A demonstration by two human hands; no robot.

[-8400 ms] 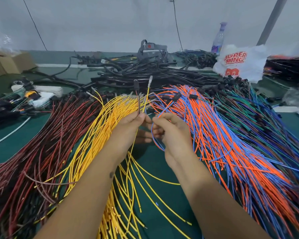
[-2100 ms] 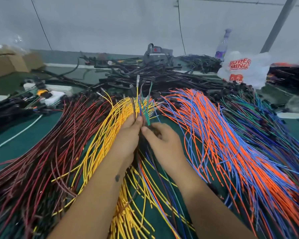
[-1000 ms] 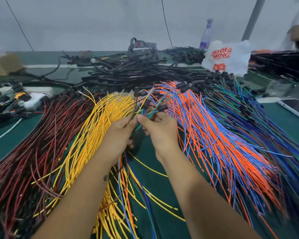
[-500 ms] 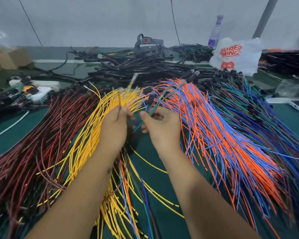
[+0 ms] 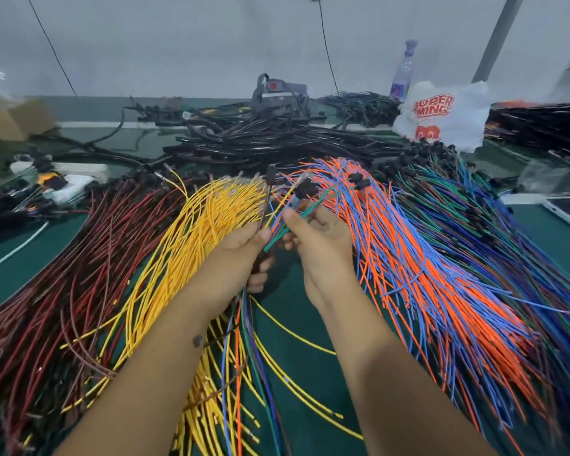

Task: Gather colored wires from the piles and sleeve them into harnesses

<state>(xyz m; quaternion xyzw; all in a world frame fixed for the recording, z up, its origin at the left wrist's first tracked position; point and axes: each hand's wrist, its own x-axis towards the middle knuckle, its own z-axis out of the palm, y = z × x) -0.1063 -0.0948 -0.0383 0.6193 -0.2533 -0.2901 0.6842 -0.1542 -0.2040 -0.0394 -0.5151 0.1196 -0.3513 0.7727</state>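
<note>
My left hand (image 5: 236, 258) grips the gathered wire bundle (image 5: 241, 327), fingers curled round it; its tails trail toward me over the green table (image 5: 297, 324), between the yellow pile (image 5: 191, 232) and the orange-blue pile (image 5: 408, 245). My right hand (image 5: 320, 238) pinches the green wire (image 5: 297, 218) and its neighbours just below the black connectors (image 5: 305, 189), thumb closed against the fingers. Step in hand, as I judge it: evening up the connector ends before sleeving. Hold the left grip firm, draw each wire level, and keep loose pile strands out of the bundle.
</note>
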